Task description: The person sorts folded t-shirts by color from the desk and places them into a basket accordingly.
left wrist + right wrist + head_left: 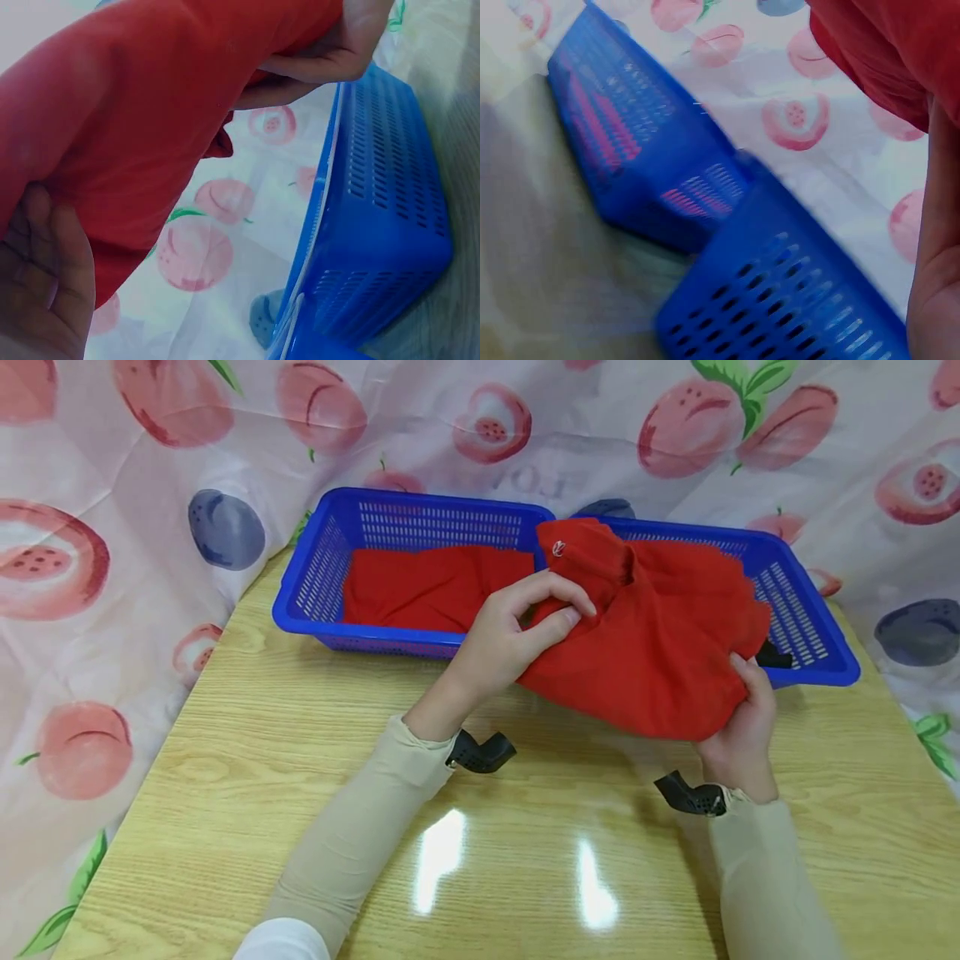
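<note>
A bunched red garment (645, 643) with a small white emblem is held up in front of the right basket, partly over it. My left hand (504, 631) pinches its left side between thumb and fingers. At the lower right edge, my right hand (746, 727) grips the fabric, with some fingers hidden behind it. In the left wrist view the red garment (150, 105) hangs across the top left. Only a part of the red garment (900, 52) shows in the right wrist view. Another red cloth (435, 585) lies flat inside the left blue basket (375, 632).
The right blue basket (817, 672) stands beside the left one at the back of the wooden table (525, 852). A black item (772, 656) shows inside it, mostly hidden. Behind the baskets hangs a fruit-print cloth (585, 452).
</note>
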Tool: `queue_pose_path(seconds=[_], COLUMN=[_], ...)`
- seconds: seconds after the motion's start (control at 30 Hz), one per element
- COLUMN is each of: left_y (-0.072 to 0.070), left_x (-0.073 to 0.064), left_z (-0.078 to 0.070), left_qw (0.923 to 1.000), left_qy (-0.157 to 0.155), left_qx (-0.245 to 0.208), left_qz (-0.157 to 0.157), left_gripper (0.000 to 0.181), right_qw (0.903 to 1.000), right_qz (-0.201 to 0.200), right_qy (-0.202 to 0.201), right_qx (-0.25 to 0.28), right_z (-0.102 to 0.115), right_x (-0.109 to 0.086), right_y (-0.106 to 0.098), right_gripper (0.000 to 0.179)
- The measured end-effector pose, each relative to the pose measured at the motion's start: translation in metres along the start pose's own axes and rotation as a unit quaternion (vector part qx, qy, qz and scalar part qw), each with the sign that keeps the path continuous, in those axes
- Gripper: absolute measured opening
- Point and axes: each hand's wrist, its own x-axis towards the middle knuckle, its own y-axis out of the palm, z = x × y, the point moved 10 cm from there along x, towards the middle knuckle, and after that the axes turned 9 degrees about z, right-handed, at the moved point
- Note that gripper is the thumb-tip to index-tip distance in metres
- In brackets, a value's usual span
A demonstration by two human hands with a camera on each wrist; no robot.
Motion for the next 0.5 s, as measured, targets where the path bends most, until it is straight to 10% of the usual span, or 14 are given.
queue_pose_path(seconds=[0.5], left_y=[-0.023], left_x=[0.000], left_z=[0.018], left_qw=[0.9963], left_qy=[-0.054], left_qx=[0.029], left_qz=[-0.059], left_gripper=[0.024], right_qw=[0.9939], right_qz=[-0.039], right_qy=[-0.076], right_qx=[-0.069], right_z=[-0.002], right_x=[0.039], right_y=[0.025], right_gripper=[0.043])
